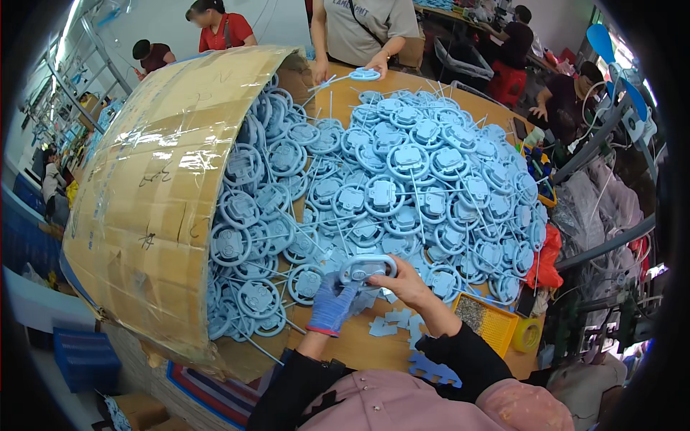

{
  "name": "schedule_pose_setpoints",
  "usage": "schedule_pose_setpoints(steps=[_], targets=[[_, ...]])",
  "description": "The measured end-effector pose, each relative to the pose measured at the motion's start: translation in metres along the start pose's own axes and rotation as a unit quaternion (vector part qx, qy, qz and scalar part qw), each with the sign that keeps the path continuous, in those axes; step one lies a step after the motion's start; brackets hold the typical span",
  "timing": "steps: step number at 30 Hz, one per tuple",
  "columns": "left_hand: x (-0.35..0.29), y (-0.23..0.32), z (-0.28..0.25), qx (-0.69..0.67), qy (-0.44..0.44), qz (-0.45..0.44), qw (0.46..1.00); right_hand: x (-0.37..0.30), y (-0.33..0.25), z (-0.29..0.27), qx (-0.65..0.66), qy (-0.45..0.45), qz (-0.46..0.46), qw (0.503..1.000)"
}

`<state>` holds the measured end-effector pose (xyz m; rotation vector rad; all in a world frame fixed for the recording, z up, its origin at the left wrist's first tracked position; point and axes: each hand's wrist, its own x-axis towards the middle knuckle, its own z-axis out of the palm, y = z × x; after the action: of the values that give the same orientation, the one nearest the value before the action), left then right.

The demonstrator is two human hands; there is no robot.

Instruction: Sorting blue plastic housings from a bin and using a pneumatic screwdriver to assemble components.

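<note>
Grip of the left hand [332, 305], gloved in blue, pinches the left side of a pale blue ring-shaped part [368, 269]; the bare right hand [406, 284] has its fingers closed on the right side. The part is held above the near side of the bench [359, 350].

Room on the left is tight: a large cardboard box [154, 172] lies on its side there, its open mouth facing right. In the middle, a narrow strip of brown bench shows between the hands and the near edge, with the dark sleeves reaching over it. Further right, flat blue pieces [384, 327] litter the surface. A yellow tray [501, 325] of small parts stands beside the right forearm, near the bench's right edge, with a roll of yellow tape [528, 335] just beside it.

More ring-shaped parts with thin sticks crowd the box mouth and run into a broad heap [410, 161], which blocks the bench beyond the hands. Across the heap, a co-worker in a grey shirt [359, 29] holds a similar ring [364, 74]. Rightward, a red plastic bag [548, 258] sits against the heap, and a curved metal bar [611, 244] crosses beyond the bench edge.
</note>
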<state>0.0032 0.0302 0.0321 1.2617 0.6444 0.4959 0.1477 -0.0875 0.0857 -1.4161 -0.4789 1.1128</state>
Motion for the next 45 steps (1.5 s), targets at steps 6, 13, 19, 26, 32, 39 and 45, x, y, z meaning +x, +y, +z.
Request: schedule_pose_setpoints(steps=[6, 13, 19, 26, 32, 39, 45], targets=[[-0.028, 0.061, -0.028, -0.295, -0.186, -0.253, 0.902, -0.026, -0.048, 0.013, -0.156, 0.065, -0.325, 0.931], [-0.038, 0.050, -0.023, -0.267, -0.229, -0.261, 0.899, -0.044, 0.012, 0.010, -0.428, 0.072, -0.312, 0.845], [-0.027, 0.003, -0.045, -0.226, -0.134, -0.227, 0.938, -0.022, 0.092, -0.021, -0.476, 0.167, -0.071, 0.860], [-0.002, -0.008, -0.049, -0.357, -0.049, -0.261, 0.896, 0.002, 0.108, -0.026, -0.546, 0.176, -0.116, 0.811], [0.009, -0.004, -0.035, -0.353, -0.028, -0.235, 0.905, 0.002, 0.095, -0.026, -0.233, 0.252, -0.092, 0.935], [0.020, -0.009, -0.019, -0.361, -0.050, -0.127, 0.922, 0.015, 0.065, 0.026, 0.266, 0.085, 0.101, 0.955], [0.022, -0.016, -0.017, -0.209, -0.032, -0.097, 0.973, 0.017, 0.046, 0.028, 0.211, 0.078, 0.151, 0.963]])
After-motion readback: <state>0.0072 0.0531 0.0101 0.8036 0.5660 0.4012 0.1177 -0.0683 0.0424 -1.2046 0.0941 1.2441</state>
